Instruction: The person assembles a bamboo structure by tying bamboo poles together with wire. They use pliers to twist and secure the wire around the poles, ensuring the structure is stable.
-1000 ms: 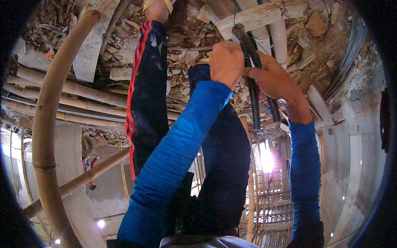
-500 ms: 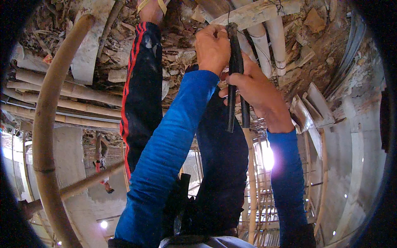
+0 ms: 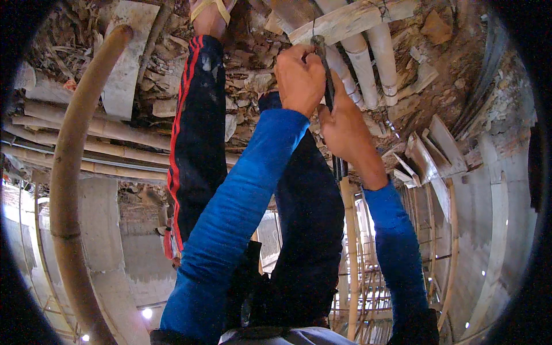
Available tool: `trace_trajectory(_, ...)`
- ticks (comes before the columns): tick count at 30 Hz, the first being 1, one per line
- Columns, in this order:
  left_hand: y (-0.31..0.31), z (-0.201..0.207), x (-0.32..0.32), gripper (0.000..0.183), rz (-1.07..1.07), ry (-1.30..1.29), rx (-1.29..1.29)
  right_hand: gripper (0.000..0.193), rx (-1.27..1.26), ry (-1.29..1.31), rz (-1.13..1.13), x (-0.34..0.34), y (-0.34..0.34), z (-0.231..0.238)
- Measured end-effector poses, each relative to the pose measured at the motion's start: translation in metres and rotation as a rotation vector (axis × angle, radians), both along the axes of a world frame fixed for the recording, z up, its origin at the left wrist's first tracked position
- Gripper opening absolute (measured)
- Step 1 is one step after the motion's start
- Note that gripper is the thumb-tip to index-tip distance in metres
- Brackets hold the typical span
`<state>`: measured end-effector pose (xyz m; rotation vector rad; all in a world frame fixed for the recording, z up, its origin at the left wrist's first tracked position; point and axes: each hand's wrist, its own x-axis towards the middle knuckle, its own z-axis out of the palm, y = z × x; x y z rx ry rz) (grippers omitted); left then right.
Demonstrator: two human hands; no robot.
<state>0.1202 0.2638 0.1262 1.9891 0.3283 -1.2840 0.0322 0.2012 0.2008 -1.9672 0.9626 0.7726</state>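
A dark, two-handled tool that looks like pincers is gripped along its handles by my right hand, whose fingers are partly hidden behind it. Its handle ends show below that hand, close together. The top end meets a thin dark wire at the edge of a pale wooden strip. My left hand is closed right beside the tool's upper part. What its curled fingers pinch is hidden.
Pale round poles run under the wooden strip. Debris covers the ground around my feet. A thick bamboo pole rises at the left, with stacked bamboo behind it. Broken boards lean at the right, near bundled rods.
The tool's handles have come together and its lower end has swung right. My right hand has shifted slightly left and down, my left hand slightly down. The distant person has moved mostly out of sight.
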Motion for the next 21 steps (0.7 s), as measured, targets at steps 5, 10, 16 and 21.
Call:
trace_trajectory(5, -0.007, -0.003, -0.02, 0.036, 0.166, 0.127, -0.077, 0.076, 0.126, 0.404, -0.034, 0.022, 0.004, 0.016)
trace_trajectory(10, 0.0, -0.002, -0.018, 0.031, 0.167, 0.3, -0.138, 0.074, -0.007, 0.418, -0.09, 0.033, 0.017, 0.026)
trace_trajectory(16, -0.008, 0.019, -0.008, 0.021, 0.525, 0.487, -0.134, 0.042, 0.268, 0.145, -0.746, 0.001, 0.024, 0.041)
trace_trajectory(21, 0.002, 0.019, 0.0, 0.019, 0.572, 0.593, -0.184, 0.017, 1.339, 0.087, -1.836, -0.026, 0.035, 0.053)
